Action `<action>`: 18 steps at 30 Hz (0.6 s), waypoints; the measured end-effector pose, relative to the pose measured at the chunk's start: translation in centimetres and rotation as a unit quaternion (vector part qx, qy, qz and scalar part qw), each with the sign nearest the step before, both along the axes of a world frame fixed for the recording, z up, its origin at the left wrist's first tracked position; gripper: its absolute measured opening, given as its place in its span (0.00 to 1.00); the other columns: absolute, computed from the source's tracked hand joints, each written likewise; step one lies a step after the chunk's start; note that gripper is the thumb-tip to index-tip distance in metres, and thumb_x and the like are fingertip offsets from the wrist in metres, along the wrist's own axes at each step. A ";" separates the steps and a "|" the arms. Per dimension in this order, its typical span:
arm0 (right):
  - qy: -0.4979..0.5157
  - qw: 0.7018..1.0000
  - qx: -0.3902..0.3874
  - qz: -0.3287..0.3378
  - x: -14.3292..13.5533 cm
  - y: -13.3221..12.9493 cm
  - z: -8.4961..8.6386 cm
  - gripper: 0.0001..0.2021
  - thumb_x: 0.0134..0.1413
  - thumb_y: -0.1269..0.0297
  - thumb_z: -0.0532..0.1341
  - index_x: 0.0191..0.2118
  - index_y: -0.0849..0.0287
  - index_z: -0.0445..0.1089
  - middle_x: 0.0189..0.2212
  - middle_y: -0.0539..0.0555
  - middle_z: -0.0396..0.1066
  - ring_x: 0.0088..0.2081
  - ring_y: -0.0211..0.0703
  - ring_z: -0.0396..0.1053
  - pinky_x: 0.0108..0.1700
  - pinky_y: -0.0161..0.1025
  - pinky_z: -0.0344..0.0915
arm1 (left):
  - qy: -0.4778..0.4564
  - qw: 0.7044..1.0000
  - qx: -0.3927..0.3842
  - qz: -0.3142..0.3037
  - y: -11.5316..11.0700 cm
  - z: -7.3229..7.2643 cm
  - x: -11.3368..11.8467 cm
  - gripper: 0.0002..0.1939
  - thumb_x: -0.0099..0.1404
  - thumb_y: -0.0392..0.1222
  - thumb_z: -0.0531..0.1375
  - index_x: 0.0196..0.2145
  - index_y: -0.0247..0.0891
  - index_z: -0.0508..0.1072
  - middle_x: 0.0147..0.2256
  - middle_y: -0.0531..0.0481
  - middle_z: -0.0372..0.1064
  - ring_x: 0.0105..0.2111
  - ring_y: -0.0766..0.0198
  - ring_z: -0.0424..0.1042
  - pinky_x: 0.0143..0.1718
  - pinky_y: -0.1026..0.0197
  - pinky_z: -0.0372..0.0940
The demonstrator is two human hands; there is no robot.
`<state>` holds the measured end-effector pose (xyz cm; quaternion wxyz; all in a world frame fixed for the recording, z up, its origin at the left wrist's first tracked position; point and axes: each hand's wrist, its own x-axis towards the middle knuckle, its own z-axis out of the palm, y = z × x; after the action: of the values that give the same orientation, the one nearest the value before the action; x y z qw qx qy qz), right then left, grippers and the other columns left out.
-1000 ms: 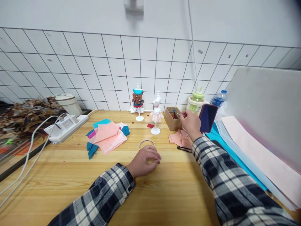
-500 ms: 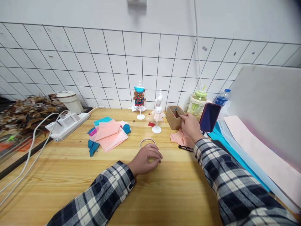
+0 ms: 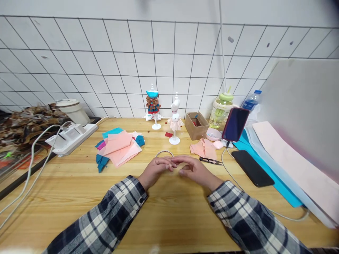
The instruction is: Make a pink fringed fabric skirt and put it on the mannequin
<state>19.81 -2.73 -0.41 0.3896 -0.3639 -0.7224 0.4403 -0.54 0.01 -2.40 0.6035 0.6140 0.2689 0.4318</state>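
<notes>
Resting on the tabletop (image 3: 172, 215), the left hand (image 3: 155, 170) and right hand (image 3: 194, 170) are meeting fingertip to fingertip, fingers loosely curled; whether they are pinching anything cannot be told. A white ring (image 3: 164, 153) is lying just behind them, touching the left hand. Black snips (image 3: 211, 161) and pink fabric pieces (image 3: 203, 149) are lying near the right hand.

no readable text, labels or signs
</notes>
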 end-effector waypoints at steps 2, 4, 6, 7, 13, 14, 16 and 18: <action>0.010 1.000 -0.016 -0.014 -0.8 -0.5 -0.1 0.16 0.51 0.67 0.62 0.47 0.56 0.72 0.46 0.56 0.72 0.40 0.40 0.71 0.33 0.33 0.68 | -0.028 0.999 -0.044 -0.007 -0.2 -0.1 0.0 0.07 0.53 0.41 0.63 0.22 0.38 0.78 0.31 0.45 0.76 0.43 0.52 0.71 0.51 0.46 0.62; 0.010 0.999 -0.012 -0.052 -1.3 -0.5 -0.2 0.13 0.51 0.66 0.63 0.44 0.57 0.74 0.40 0.55 0.74 0.34 0.38 0.71 0.30 0.32 0.67 | -0.029 0.998 -0.060 -0.017 -0.3 -0.1 0.1 0.07 0.52 0.42 0.64 0.21 0.38 0.78 0.31 0.44 0.76 0.44 0.50 0.70 0.50 0.45 0.63; 0.006 0.996 0.003 -0.084 -1.4 -0.4 -0.5 0.11 0.50 0.66 0.64 0.41 0.57 0.75 0.37 0.53 0.75 0.32 0.37 0.71 0.28 0.32 0.67 | -0.027 0.998 -0.061 -0.023 -0.5 0.0 0.1 0.07 0.51 0.43 0.64 0.20 0.38 0.77 0.30 0.43 0.76 0.45 0.49 0.69 0.50 0.44 0.62; 0.004 0.995 0.013 -0.098 -1.4 -0.4 -0.7 0.10 0.49 0.65 0.65 0.40 0.56 0.75 0.36 0.53 0.75 0.31 0.37 0.71 0.28 0.32 0.67 | -0.028 0.998 -0.059 -0.023 -0.5 0.1 0.2 0.07 0.51 0.43 0.64 0.20 0.38 0.77 0.30 0.43 0.76 0.46 0.49 0.69 0.51 0.44 0.61; -0.020 0.984 0.116 -0.130 -1.3 -1.0 -0.7 0.05 0.54 0.65 0.63 0.37 0.55 0.76 0.33 0.52 0.77 0.32 0.39 0.72 0.33 0.35 0.68 | -0.056 0.995 -0.078 -0.031 -0.5 0.4 0.3 0.06 0.50 0.39 0.62 0.20 0.39 0.77 0.30 0.44 0.75 0.43 0.52 0.70 0.53 0.46 0.60; -0.034 0.983 0.136 -0.121 -1.2 -1.0 -0.6 0.05 0.55 0.65 0.62 0.37 0.54 0.76 0.33 0.52 0.77 0.33 0.39 0.72 0.35 0.35 0.68 | -0.061 0.994 -0.085 -0.038 -0.5 0.5 0.3 0.06 0.50 0.39 0.61 0.20 0.38 0.77 0.29 0.44 0.75 0.42 0.52 0.70 0.52 0.46 0.61; -0.058 0.977 0.177 -0.100 -0.9 -1.0 -0.4 0.06 0.57 0.66 0.60 0.37 0.54 0.75 0.33 0.52 0.77 0.34 0.39 0.72 0.38 0.36 0.68 | -0.061 0.992 -0.097 -0.056 -0.5 0.5 0.4 0.06 0.50 0.38 0.61 0.19 0.38 0.77 0.29 0.44 0.75 0.40 0.54 0.70 0.50 0.48 0.62; -0.074 0.970 0.216 -0.087 -0.6 -0.8 -0.4 0.07 0.58 0.67 0.59 0.37 0.55 0.75 0.33 0.52 0.76 0.36 0.40 0.72 0.41 0.38 0.66 | -0.058 0.990 -0.106 -0.067 -0.6 0.6 0.4 0.06 0.50 0.38 0.61 0.19 0.37 0.77 0.28 0.44 0.74 0.38 0.55 0.71 0.49 0.49 0.62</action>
<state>19.22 -3.56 -0.76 0.4416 -0.3643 -0.7927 0.2096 -0.12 -0.60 -1.82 0.7072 0.5372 0.2358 0.3945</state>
